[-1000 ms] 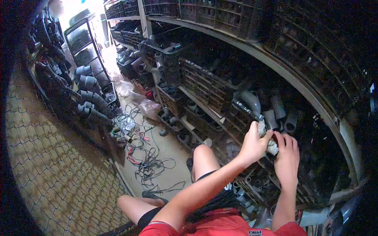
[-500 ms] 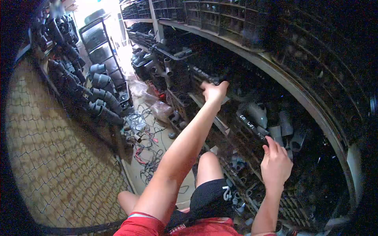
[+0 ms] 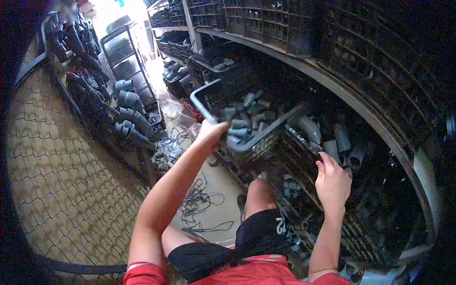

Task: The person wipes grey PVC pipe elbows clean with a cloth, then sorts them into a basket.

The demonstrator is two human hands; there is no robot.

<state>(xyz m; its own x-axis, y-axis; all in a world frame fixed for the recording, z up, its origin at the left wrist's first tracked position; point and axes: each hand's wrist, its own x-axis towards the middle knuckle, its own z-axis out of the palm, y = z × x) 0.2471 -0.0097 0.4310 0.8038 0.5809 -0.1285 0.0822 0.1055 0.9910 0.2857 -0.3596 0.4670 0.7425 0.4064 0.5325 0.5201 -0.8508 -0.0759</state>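
My left hand grips the front rim of a dark crate full of small grey pipe fittings. The crate juts out from the shelf and tilts toward me. To its right, my right hand has its curled fingertips at the edge of a second black crate with white handwriting on its front. Large grey pipe pieces lie in that second crate.
Upper shelves of black crates curve overhead on the right. Stacked grey fittings stand on the left beside wire mesh. Tangled cables and a clear plastic bag lie on the floor.
The left crate has come outward from the shelf with my left hand, which moved left and down. Its fittings now show. My right hand stays nearly in place at the second crate.
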